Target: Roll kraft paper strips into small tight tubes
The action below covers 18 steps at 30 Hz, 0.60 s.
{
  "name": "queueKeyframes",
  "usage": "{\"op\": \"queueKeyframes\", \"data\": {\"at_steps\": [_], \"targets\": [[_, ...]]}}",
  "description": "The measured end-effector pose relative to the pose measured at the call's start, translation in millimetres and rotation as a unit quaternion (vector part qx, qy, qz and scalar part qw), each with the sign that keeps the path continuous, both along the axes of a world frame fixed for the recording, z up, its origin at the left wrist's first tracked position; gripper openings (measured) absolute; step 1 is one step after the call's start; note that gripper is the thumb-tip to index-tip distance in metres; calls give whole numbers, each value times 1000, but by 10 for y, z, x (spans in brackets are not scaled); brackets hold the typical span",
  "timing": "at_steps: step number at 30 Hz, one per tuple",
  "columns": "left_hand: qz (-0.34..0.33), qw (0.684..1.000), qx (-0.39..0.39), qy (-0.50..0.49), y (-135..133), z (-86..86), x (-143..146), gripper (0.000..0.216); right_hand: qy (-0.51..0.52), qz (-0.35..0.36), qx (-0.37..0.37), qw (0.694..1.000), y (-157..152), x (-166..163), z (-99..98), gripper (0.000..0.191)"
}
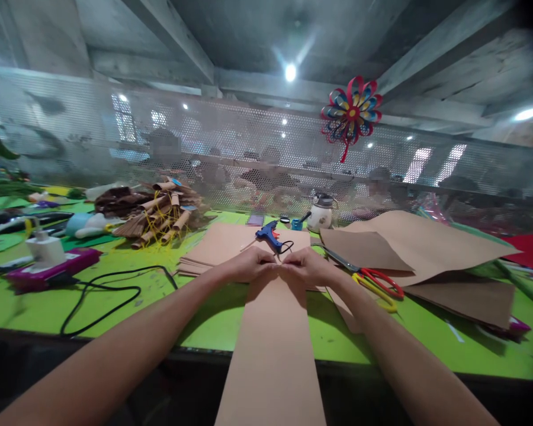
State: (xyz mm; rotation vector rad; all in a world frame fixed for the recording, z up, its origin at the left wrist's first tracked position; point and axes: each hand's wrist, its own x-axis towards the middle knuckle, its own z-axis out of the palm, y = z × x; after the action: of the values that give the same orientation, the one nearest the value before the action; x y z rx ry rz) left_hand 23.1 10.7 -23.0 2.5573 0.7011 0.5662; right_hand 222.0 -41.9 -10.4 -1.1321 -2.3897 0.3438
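A long strip of brown kraft paper point(275, 343) runs from the table over its near edge toward me. My left hand point(257, 263) pinches the strip's far end between thumb and fingers. Close beside it, my right hand point(304, 264) pinches the same end, the fingertips of both nearly meeting. Just beyond my hands a blue glue gun point(270, 236) lies on a stack of brown paper sheets point(217, 239). Scissors with red and yellow handles point(377, 287) rest to the right of my right forearm.
A purple power strip point(53, 269) with a black cable lies on the left. Behind it sits a bundle of rolled brown paper pieces point(164, 213). Large brown sheets point(426, 242) spread on the right. A white jar point(320, 214) stands at the back before a perforated metal screen point(231, 142).
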Motion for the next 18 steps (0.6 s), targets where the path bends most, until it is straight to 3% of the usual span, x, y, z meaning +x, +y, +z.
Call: {"op": "queueKeyframes", "data": {"at_steps": [18], "targets": [[-51, 991, -119, 26, 16, 56, -129, 40, 17, 6, -95, 995, 105, -5, -41, 31]]}}
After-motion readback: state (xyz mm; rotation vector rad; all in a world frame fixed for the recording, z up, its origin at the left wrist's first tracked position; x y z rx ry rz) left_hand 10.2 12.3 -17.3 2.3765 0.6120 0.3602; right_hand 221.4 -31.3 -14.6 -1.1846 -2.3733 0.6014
